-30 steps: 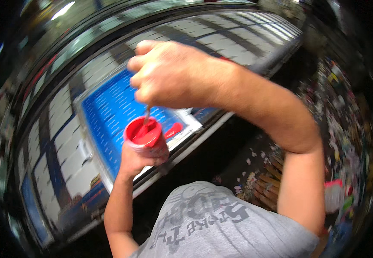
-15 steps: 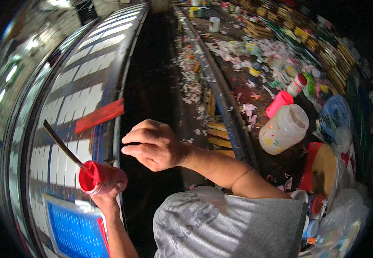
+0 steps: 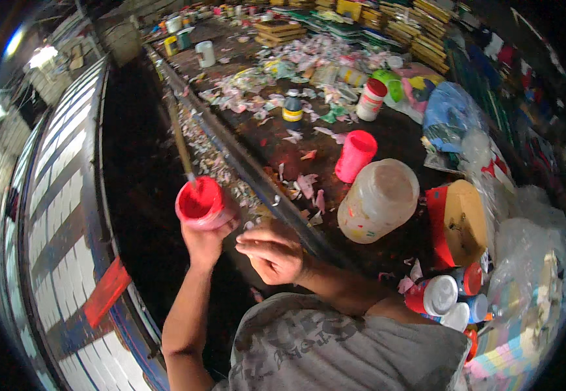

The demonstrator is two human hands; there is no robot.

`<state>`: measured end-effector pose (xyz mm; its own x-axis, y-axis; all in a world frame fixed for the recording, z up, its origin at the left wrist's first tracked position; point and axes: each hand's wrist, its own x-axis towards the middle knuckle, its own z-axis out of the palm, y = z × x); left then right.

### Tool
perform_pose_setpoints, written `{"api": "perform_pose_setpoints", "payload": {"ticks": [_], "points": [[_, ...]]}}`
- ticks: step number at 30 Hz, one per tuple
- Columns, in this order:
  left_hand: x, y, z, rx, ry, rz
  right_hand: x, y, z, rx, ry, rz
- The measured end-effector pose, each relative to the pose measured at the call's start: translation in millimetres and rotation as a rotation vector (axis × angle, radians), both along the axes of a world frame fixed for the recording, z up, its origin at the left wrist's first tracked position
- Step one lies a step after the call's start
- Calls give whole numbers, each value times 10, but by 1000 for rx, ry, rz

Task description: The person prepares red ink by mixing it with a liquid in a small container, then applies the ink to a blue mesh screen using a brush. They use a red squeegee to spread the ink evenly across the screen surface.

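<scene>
My left hand (image 3: 205,242) is wrapped round a jar of red paint (image 3: 206,212) from below and behind. The jar's mouth faces up, and red paint coats its inside. A long thin stick (image 3: 182,143) stands in the jar and leans away from me. Just right of the jar is my right hand (image 3: 273,254), its fingers loosely curled with a gap between them. It does not touch the jar, and I see nothing in it. A red flat bar (image 3: 107,292) lies on the long printing table (image 3: 94,215) at the left, beside rows of white pieces.
On the right-hand bench stand a big whitish tub (image 3: 381,202), a pink cup (image 3: 356,156), a red-lidded bottle (image 3: 371,100) and a dark bottle with a yellow band (image 3: 292,106). A cardboard box (image 3: 459,225) and several lidded jars (image 3: 439,295) sit nearer me. Paper scraps litter the bench.
My view has swung right, toward the bench. My left hand has carried the paint jar from over the printing table to the dark gap beside the bench. My right hand has moved along with it.
</scene>
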<state>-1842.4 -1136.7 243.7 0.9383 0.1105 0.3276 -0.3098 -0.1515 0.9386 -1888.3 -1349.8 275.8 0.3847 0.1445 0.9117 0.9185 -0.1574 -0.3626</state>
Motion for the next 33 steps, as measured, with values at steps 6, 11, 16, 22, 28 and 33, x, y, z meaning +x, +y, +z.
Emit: {"api": "perform_pose_setpoints", "payload": {"ticks": [6,11,16,22,28,33], "points": [[1404,-1278,-397,-430,-78,-325,-158,-337,-42,-105,15,-175],[2097,-1928,-639,-252,-8,-303,-158,-353,-105,-219,42,-344],[2504,-2236,-812,-209,130,-350,-73,-245,-190,-247,76,-544],[2745,-2350,-1146,-281,59,-415,-21,-104,-219,-292,159,-590],[2796,-2307,-1502,-317,95,-364,61,-48,-194,-333,121,-507],[2572,-1739,-1316,-884,210,-436,163,-162,-151,-268,91,-375]]}}
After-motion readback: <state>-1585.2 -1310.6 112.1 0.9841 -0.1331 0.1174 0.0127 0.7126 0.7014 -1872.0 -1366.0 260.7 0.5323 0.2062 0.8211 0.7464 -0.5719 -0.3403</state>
